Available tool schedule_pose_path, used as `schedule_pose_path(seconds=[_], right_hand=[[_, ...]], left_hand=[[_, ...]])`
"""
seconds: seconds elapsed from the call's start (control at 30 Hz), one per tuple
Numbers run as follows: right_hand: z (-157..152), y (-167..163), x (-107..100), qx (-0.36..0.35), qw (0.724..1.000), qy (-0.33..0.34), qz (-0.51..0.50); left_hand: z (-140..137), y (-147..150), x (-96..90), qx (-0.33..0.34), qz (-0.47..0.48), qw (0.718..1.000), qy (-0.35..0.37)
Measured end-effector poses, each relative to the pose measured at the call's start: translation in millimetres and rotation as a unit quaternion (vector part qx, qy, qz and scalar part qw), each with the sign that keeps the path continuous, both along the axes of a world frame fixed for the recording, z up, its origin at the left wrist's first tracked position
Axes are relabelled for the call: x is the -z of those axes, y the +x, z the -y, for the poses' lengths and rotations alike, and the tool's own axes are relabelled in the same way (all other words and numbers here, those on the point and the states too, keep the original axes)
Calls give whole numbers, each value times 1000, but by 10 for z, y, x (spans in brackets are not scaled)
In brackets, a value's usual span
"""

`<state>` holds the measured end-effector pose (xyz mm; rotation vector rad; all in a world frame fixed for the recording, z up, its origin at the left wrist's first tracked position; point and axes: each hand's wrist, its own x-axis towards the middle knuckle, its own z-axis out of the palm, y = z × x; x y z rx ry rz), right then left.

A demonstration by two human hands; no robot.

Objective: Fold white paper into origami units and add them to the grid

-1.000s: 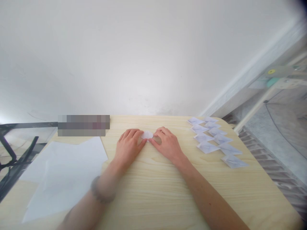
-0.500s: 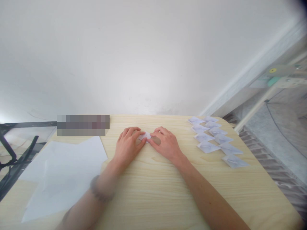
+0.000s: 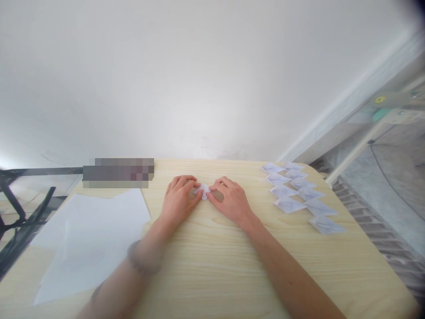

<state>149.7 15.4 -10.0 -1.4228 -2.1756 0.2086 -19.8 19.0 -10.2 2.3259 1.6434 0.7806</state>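
Note:
A small folded piece of white paper (image 3: 205,191) lies at the middle of the wooden table, pinched from both sides. My left hand (image 3: 181,195) grips its left end between thumb and fingers. On the other side, my right hand (image 3: 230,198) holds the right end the same way, thumb tips close together near the paper's middle. The fingers cover the outer parts of the paper, so its full shape is hidden. To the right, several folded white paper pieces (image 3: 289,204) with pointed ends sit in two slanting rows.
White paper sheets (image 3: 99,239) lie spread on the left of the table (image 3: 206,274). Behind them is a blurred-out, pixelated object (image 3: 116,173). A white wall (image 3: 199,88) rises at the table's far edge. Dark metal bars (image 3: 20,212) stand beyond the left edge.
The thumbs have shifted slightly on the paper, and a little more of its lower middle shows. Both hands keep their pinch. The whole view has moved slightly.

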Motion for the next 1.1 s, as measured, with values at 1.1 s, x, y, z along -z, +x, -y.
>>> schedule_pose_path(seconds=[1.1], right_hand=[[-6,68,-23,-74,985,-35,-154]], left_hand=[[29,23,-132,63,238,954,-169]])
